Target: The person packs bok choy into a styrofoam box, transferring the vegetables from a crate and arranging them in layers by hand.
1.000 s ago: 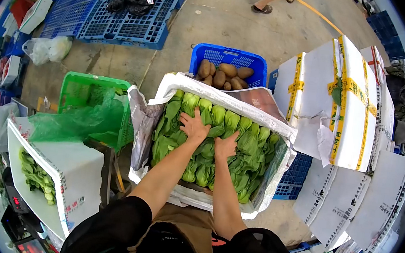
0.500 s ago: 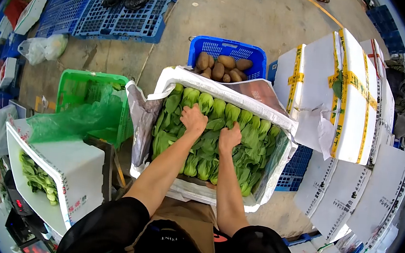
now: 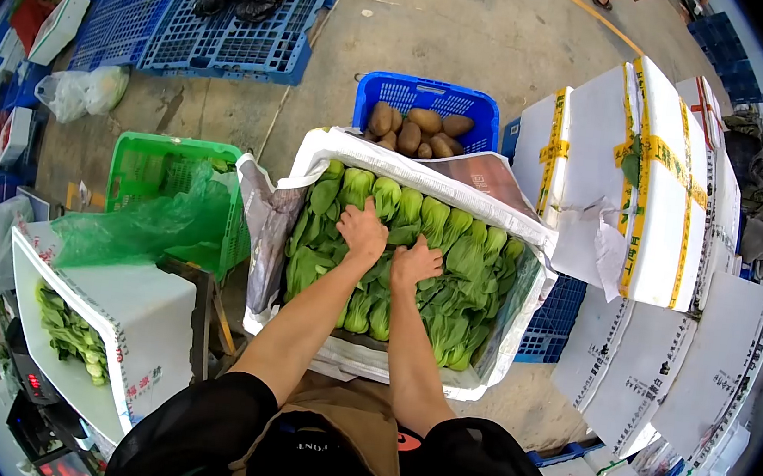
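Rows of bok choy [image 3: 466,258] with pale green stems fill a white foam box [image 3: 425,179] lined with printed paper. My left hand [image 3: 363,232] rests on the upper row, its fingers apart against the stems and leaves. Just right of it, my right hand [image 3: 418,264] lies over the leaves in the middle of the box, fingers spread and touching them. Neither hand lifts a head of bok choy. Some leaves under both palms are hidden.
Behind the box stands a blue crate [image 3: 474,108] of potatoes [image 3: 425,120]. To the left are a green crate [image 3: 158,148] with green plastic and a tilted foam box [image 3: 160,308] holding greens. Taped foam boxes [image 3: 586,148] stack at the right. Blue pallets [image 3: 227,27] lie far left.
My right hand has shifted down and left from the upper stems onto the leaves, and its fingers have spread. My left hand stays nearly in place. A person's feet at the top moved right.
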Demonstrator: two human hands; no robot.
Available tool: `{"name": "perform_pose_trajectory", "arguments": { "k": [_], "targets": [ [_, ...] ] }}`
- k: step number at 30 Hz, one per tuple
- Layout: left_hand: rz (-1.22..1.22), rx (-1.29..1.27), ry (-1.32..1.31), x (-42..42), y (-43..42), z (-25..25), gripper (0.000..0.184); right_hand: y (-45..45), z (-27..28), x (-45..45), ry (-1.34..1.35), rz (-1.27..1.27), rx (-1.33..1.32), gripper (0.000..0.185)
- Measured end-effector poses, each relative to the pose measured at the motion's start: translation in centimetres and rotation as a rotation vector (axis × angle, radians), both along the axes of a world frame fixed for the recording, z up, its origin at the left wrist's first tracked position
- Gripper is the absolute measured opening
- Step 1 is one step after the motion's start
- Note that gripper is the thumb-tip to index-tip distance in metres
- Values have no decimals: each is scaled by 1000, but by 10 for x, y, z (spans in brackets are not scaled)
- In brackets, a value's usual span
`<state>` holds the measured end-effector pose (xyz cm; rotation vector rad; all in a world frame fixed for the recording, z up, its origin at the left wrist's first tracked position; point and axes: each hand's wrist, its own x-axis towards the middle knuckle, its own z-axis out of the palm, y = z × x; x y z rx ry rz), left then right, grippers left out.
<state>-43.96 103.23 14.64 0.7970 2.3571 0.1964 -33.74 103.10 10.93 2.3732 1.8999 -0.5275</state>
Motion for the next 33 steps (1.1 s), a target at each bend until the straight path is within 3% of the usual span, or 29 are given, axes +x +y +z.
{"name": "perform_pose_trajectory", "arguments": {
  "k": [4, 7, 12, 13, 14, 15, 16, 17, 18, 20, 21, 22, 23, 24, 25, 26, 27, 29, 33],
  "targets": [
    [20, 61, 10, 4, 2, 8, 54, 7, 2, 12, 134, -93, 125, 27],
    [61, 130, 1, 4, 1, 17, 46, 13, 2, 19, 253, -102, 191, 23],
    [80, 164, -15, 15, -14, 26, 51, 29, 20, 38, 363, 24, 211, 21],
    [77, 136, 0, 18, -14, 34, 44, 32, 62, 34, 437, -9, 125, 20],
    [62, 145, 21, 22, -19, 38, 36, 31, 37, 52, 461, 167, 307, 20],
    [28, 117, 44, 22, -25, 50, 33, 32, 91, 39, 463, 134, 134, 20],
    [97, 166, 38, 26, -31, 48, 30, 35, 77, 53, 648, 48, -31, 23],
    [152, 237, 17, 27, -38, 70, 21, 27, 123, 41, 689, 128, 20, 21],
    [200, 282, -75, 25, -42, 74, 14, 28, 120, 50, 762, 183, 42, 21],
    [311, 395, -199, 30, -48, 92, 18, 34, 140, 67, 603, 260, 19, 29],
    [287, 333, -285, 24, -55, 109, 21, 32, 153, 65, 564, 275, 66, 26],
    [328, 433, -264, 31, -58, 115, 22, 71, 96, 105, 683, 329, -35, 26],
    [362, 519, -386, 22, -70, 144, 31, 37, 173, 82, 724, 502, 117, 31],
    [346, 540, -436, 15, -77, 158, 39, 16, 216, 62, 556, 410, 194, 31],
    [324, 605, -379, 10, -86, 172, 42, 4, 246, 48, 776, 310, 67, 32],
    [306, 684, -383, -4, -101, 201, 44, -11, 283, 28, 726, 369, 115, 33],
    [281, 768, -389, -22, -122, 235, 45, -24, 311, 13, 671, 424, 172, 34],
    [326, 848, -282, -44, -158, 286, 47, -12, 298, 3, 829, 614, 197, 33],
    [425, 1038, 85, -95, -247, 343, 51, -105, 396, -95, 1017, 734, 262, 31]
  ]
}}
